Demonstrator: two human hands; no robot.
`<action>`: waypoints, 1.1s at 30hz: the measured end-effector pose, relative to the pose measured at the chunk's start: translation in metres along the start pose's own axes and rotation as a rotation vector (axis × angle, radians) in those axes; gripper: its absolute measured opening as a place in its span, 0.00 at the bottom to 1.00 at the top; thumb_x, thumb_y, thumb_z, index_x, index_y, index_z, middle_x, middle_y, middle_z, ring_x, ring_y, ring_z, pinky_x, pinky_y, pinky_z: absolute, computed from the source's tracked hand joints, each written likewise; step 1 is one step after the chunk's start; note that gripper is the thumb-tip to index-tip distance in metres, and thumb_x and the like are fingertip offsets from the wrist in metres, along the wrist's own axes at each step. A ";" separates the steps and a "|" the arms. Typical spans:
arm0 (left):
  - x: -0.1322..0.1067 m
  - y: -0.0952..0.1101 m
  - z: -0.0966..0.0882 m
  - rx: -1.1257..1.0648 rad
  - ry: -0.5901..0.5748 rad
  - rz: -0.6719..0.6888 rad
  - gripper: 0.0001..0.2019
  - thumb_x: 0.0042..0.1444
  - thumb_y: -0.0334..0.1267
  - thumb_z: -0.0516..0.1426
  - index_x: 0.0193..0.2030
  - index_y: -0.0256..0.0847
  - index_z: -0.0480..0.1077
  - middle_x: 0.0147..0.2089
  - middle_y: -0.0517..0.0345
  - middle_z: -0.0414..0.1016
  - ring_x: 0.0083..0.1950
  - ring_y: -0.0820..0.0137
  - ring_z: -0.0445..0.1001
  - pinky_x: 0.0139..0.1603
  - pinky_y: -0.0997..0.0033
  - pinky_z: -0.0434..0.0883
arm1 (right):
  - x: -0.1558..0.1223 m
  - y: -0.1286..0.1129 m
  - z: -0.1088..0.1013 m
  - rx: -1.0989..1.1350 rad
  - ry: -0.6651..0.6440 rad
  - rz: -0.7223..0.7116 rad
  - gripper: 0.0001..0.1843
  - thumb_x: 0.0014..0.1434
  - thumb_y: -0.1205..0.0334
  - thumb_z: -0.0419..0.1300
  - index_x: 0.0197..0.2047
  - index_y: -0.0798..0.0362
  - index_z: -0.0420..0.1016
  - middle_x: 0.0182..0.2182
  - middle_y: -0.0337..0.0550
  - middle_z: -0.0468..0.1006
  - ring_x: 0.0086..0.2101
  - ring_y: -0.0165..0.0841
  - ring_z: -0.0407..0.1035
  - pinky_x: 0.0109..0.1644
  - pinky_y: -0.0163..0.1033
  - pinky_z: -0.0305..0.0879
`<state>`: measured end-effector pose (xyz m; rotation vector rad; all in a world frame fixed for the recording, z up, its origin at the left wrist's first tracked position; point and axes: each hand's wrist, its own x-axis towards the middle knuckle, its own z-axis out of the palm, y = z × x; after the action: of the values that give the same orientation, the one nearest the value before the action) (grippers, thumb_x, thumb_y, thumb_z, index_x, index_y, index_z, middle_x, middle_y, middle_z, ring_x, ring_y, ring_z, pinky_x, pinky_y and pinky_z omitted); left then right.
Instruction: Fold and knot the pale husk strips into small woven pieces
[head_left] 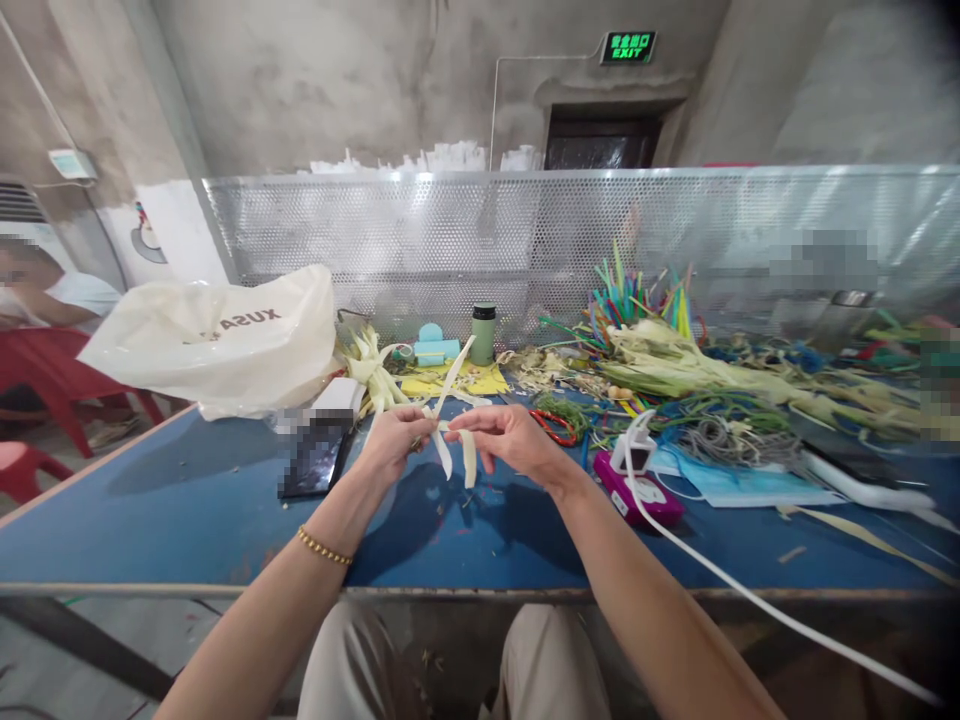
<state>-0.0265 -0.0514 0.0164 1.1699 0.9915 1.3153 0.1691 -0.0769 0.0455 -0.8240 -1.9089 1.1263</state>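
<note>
Above the blue tabletop, pale corn husk strips (454,376) cross between my two hands. My left hand (396,440), with a gold bead bracelet at the wrist, is closed with thumb and fingers pinching the strips. From the other side, my right hand (519,440) pinches a husk strip (469,462) between thumb and forefinger, its other fingers loosely curled. One strip end points up, while two ends hang below the fingers. The fingertips nearly meet, and the spot where the strips cross is partly covered by them.
A bundle of husks (371,362), white plastic bag (225,340) and phone (315,458) lie left. Behind stands a green jar (484,335). To the right are long husks (697,370), coloured stems (637,300), cord coils (739,440) and a purple power socket (637,490) with white cable.
</note>
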 end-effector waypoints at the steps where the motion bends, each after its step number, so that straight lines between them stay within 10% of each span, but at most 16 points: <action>1: 0.000 0.000 0.000 0.006 -0.009 -0.002 0.10 0.34 0.35 0.67 0.20 0.35 0.71 0.19 0.60 0.68 0.20 0.79 0.62 0.22 0.76 0.56 | 0.001 0.002 0.001 -0.049 0.057 -0.020 0.18 0.55 0.53 0.61 0.42 0.57 0.80 0.30 0.45 0.80 0.19 0.24 0.62 0.24 0.32 0.59; 7: -0.006 0.005 0.006 0.063 -0.033 0.042 0.08 0.32 0.33 0.67 0.18 0.34 0.72 0.20 0.59 0.70 0.23 0.77 0.64 0.26 0.75 0.60 | 0.009 0.010 0.003 -0.354 0.233 -0.286 0.16 0.58 0.50 0.60 0.31 0.53 0.81 0.30 0.44 0.74 0.32 0.31 0.66 0.34 0.34 0.60; 16: -0.014 0.010 0.016 0.046 -0.134 0.044 0.10 0.33 0.32 0.68 0.25 0.32 0.76 0.22 0.58 0.72 0.23 0.77 0.65 0.28 0.75 0.62 | 0.015 0.017 0.006 -0.654 0.498 -0.233 0.12 0.57 0.57 0.61 0.26 0.53 0.76 0.30 0.45 0.76 0.34 0.34 0.67 0.41 0.37 0.60; 33: -0.013 0.005 0.013 0.018 -0.228 0.069 0.22 0.37 0.35 0.69 0.41 0.32 0.74 0.21 0.65 0.69 0.22 0.78 0.62 0.27 0.74 0.59 | 0.019 0.024 0.009 -0.618 0.390 -0.105 0.14 0.57 0.56 0.57 0.22 0.53 0.67 0.20 0.38 0.70 0.23 0.29 0.61 0.29 0.33 0.54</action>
<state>-0.0149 -0.0653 0.0220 1.3458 0.8047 1.1969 0.1553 -0.0553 0.0264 -1.1542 -1.9397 0.2620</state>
